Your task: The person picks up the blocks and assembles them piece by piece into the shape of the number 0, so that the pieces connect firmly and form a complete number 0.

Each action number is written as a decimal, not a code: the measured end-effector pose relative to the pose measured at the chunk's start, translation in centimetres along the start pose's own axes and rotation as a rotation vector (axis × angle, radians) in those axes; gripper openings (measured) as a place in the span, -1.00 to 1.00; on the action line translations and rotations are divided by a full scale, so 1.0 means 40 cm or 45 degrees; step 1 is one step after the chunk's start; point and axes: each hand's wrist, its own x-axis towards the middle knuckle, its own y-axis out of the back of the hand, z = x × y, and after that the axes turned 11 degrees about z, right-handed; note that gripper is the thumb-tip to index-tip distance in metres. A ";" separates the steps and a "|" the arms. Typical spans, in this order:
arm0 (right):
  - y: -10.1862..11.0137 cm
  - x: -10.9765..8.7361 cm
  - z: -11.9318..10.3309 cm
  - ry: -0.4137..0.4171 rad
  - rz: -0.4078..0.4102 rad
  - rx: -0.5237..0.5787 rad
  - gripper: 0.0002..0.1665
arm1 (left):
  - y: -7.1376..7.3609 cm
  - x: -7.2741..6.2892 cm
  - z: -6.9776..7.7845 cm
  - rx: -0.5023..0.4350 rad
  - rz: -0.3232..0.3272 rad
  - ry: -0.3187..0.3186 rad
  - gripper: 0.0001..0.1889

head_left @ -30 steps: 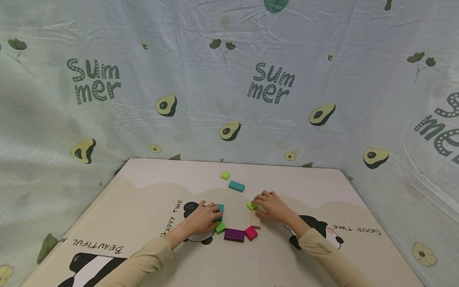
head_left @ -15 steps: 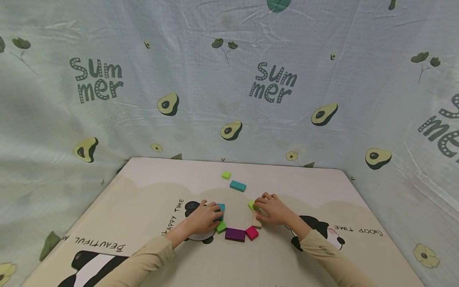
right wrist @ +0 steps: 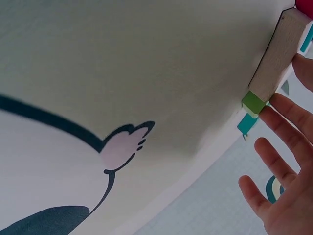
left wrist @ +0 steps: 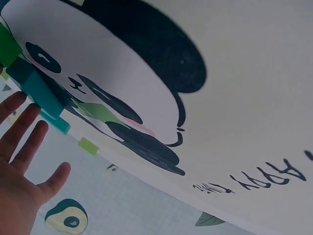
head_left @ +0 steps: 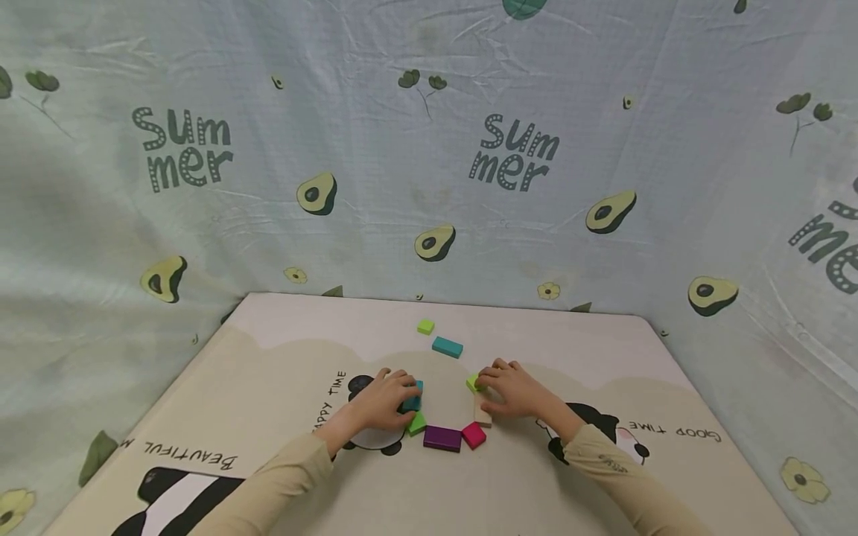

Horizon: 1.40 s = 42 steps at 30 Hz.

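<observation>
My left hand (head_left: 383, 400) rests at a teal block (head_left: 414, 396), its fingertips touching the block's side. The thumb is near a green block (head_left: 417, 423) at that block's near end. In the left wrist view the fingers (left wrist: 30, 117) are spread and mostly straight against the teal block (left wrist: 41, 90). Opposite, my right hand (head_left: 515, 390) touches a plain wooden block (head_left: 482, 411) and a lime block (head_left: 473, 383). Its thumb lies on the wooden block (right wrist: 279, 51) in the right wrist view, with extended fingertips by the green end block (right wrist: 254, 103).
A purple block (head_left: 442, 438) and a red block (head_left: 474, 435) lie along the near side of this U-shaped row. Farther back are another teal block (head_left: 447, 347) and a lime cube (head_left: 425, 326). A printed curtain (head_left: 375, 149) hangs behind the table (head_left: 570, 335).
The left hand has shifted slightly, showing more of the teal block. My right hand stays at the wooden and lime blocks. The whole view has drifted a little.
</observation>
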 end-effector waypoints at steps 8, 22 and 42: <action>0.002 0.002 0.001 -0.027 -0.032 0.046 -0.58 | 0.002 0.025 -0.018 -0.008 -0.020 -0.013 -0.70; 0.006 -0.001 0.005 -0.030 -0.026 0.068 -0.59 | -0.045 0.120 -0.112 -0.076 0.088 0.236 -0.75; 0.005 0.008 0.008 -0.056 -0.056 0.068 -0.58 | -0.124 0.227 -0.185 0.079 -0.054 0.455 -0.51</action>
